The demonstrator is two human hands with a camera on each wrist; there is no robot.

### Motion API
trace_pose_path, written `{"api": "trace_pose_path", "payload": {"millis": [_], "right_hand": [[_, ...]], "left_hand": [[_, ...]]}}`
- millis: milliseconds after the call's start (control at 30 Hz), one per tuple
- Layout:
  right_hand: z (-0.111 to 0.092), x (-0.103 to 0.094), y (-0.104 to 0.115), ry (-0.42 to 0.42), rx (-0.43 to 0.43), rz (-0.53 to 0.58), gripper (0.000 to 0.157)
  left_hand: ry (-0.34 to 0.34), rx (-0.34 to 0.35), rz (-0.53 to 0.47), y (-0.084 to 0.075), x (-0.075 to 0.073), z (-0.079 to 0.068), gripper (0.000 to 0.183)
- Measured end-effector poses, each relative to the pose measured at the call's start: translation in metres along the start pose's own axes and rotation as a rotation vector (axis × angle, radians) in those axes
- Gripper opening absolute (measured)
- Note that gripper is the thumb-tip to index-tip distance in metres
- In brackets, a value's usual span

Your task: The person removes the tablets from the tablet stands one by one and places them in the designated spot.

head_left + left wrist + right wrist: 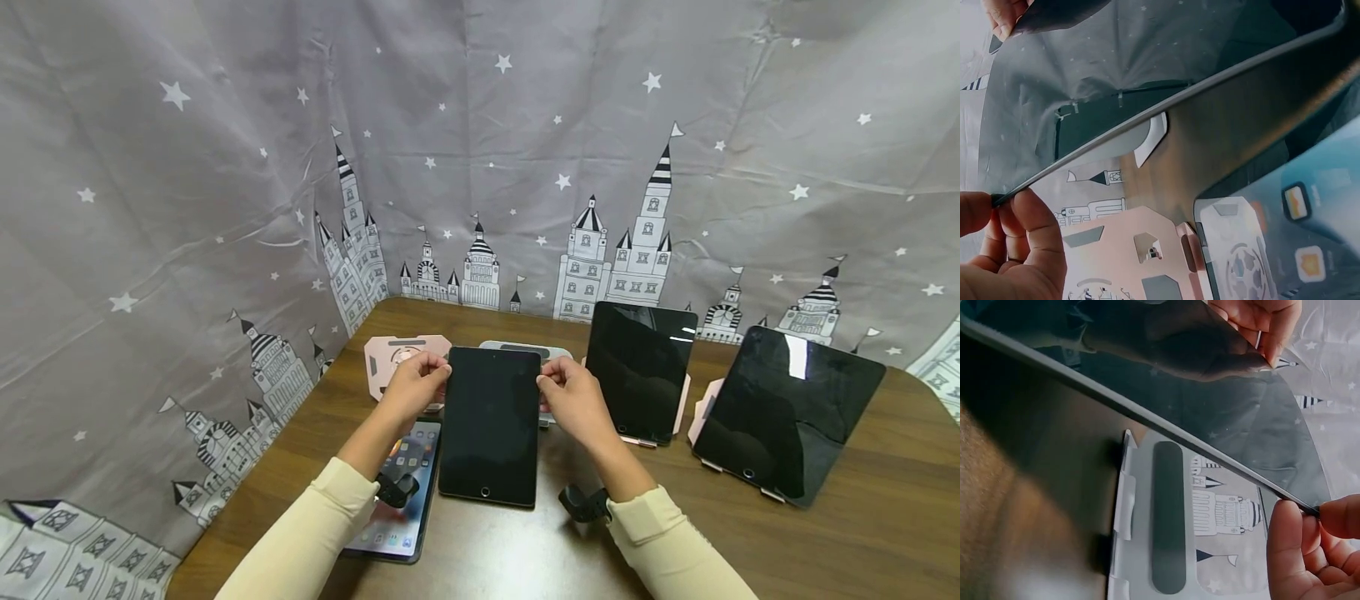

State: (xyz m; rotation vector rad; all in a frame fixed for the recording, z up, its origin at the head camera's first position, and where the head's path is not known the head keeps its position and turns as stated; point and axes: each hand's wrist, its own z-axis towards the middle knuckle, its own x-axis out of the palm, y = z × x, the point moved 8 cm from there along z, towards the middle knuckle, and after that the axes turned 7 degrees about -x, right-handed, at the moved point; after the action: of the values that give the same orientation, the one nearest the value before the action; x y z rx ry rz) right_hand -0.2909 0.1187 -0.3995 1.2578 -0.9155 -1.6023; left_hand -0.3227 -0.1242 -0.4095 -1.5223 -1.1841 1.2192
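A dark-screened tablet (pixel 491 425) with a home button at its lower edge is held up in the middle of the head view. My left hand (pixel 415 386) pinches its left edge near the top corner. On the opposite edge, my right hand (pixel 576 400) pinches it at about the same height. Both wrist views show thumb and fingertips gripping the thin rim. Behind the tablet stands a light grey stand (pixel 1138 550), mostly hidden in the head view. A pink stand (pixel 384 360) is just beyond my left hand.
A second tablet (pixel 405 517) with a lit home screen lies at left, partly under my left forearm. To the right, two dark tablets, a smaller one (pixel 639 371) and a larger one (pixel 787 417), lean on pink stands. A grey printed curtain (pixel 480 167) hangs behind the wooden table (pixel 600 542).
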Motion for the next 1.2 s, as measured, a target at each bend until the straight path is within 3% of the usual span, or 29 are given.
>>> {"api": "trace_pose_path", "payload": {"millis": [433,733,1200], "right_hand": [[-0.012,0.010,-0.011,0.033,0.041,0.039,0.004],[-0.021,0.016,-0.015,0.063,0.047,0.015,0.004],[-0.030,0.023,-0.027,0.098,0.104,0.031,0.004]], "left_hand": [[0.051,-0.014,0.037,0.012,-0.003,-0.009,0.008],[0.069,-0.081,0.056,0.026,-0.004,-0.012,0.006],[0.106,-0.108,0.087,0.035,-0.002,-0.021,0.006]]}}
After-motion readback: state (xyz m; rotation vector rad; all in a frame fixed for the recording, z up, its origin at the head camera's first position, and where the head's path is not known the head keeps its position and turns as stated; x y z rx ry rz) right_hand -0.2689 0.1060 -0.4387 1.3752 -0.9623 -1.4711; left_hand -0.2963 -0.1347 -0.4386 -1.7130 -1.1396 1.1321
